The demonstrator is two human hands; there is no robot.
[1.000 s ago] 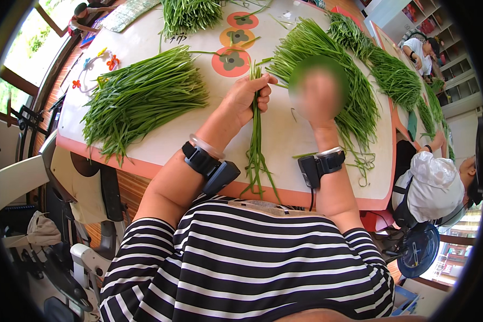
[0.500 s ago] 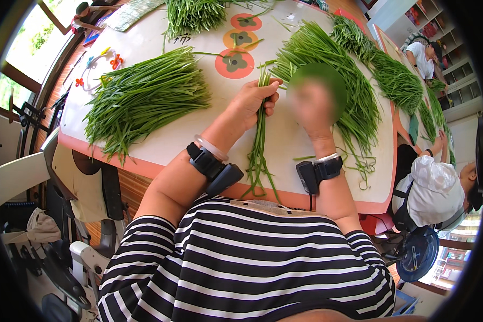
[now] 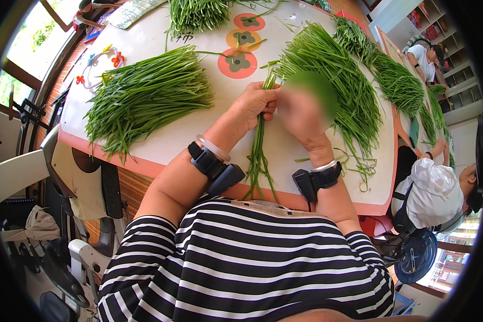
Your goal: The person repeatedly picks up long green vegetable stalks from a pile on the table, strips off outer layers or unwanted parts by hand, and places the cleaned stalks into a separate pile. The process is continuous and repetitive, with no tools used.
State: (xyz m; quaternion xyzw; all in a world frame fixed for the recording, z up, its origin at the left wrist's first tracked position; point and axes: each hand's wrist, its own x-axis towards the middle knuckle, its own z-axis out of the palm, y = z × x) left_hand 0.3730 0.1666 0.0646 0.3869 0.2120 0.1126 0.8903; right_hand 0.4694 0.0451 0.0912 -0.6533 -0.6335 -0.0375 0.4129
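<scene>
Looks part-done from here: L hand point(image 3: 260, 102) curled tight round a thin bunch of greens point(image 3: 257, 144) by the table's point(image 3: 284, 153) near edge, R hand point(image 3: 305, 115) beside it blurred, can't tell its grip, w/ big L pile point(image 3: 150, 99) & R pile point(image 3: 341, 75) left.

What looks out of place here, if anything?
Loose green blades straggle below the large right pile, some curled and out of line with it, and a stray stem crosses the edge of a printed orange circle. The right hand is mostly blurred out, so its grip can't be told.
</scene>
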